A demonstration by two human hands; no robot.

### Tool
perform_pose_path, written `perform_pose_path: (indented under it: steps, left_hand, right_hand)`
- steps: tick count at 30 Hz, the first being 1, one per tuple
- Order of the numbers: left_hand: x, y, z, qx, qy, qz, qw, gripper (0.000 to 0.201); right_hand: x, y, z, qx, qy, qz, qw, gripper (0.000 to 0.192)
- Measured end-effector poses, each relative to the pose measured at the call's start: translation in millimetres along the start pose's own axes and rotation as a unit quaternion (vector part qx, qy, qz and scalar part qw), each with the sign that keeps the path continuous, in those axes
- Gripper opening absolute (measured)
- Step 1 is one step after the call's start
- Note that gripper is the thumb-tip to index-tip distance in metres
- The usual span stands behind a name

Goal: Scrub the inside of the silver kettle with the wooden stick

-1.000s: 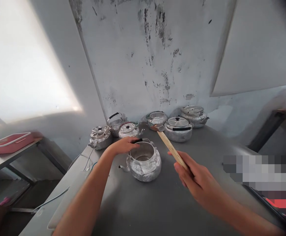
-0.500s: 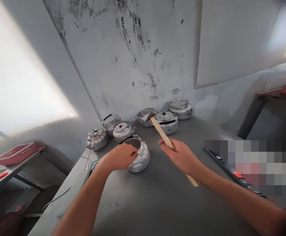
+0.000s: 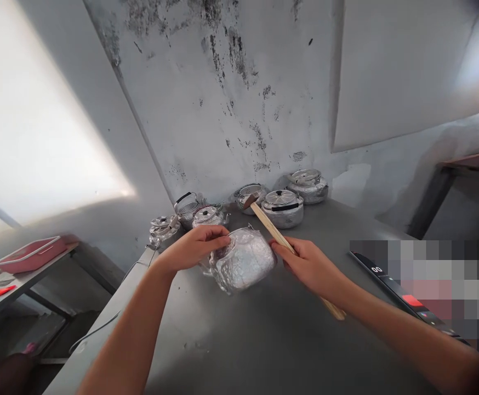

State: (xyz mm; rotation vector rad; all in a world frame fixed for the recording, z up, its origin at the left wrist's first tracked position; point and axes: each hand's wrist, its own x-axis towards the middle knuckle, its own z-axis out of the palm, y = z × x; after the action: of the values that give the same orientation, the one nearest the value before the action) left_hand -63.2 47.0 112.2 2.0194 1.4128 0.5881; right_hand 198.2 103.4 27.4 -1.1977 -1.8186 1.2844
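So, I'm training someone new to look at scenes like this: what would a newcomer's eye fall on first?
Probably the silvery kettle, tilted near the middle of the view with the left hand on it. Next, the wooden-handled hammer in the right hand, its head showing against the kettles at the back. Above those, dark stains mottle the pale wall.

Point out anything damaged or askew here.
The kettle at the left hand is tipped, its metal crumpled and dented rather than smooth. Behind the table, the wall has dark, patchy blotches, as if stained or peeling.
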Motion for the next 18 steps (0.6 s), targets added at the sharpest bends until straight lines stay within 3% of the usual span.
perform_pose_path:
  steps: [4,10,18]
  left_hand:
    - [1.3,-4.7,-1.8,0.038,0.041,-0.026,0.998,0.033]
    - [9.3,-11.8,5.6,0.092,0.123,-0.058,0.986,0.032]
    - [15.1,-16.7,7.5,0.069,0.141,-0.052,0.986,0.032]
  right_hand:
    - [-1.2,2.0,3.5,0.005,-0.005,0.024,1.0,0.035]
    - [-2.6,-0.4,8.2,0.015,-0.002,0.038,0.999,0.044]
    - [-6.6,1.1,15.2,0.008,-0.018,0.054,0.998,0.053]
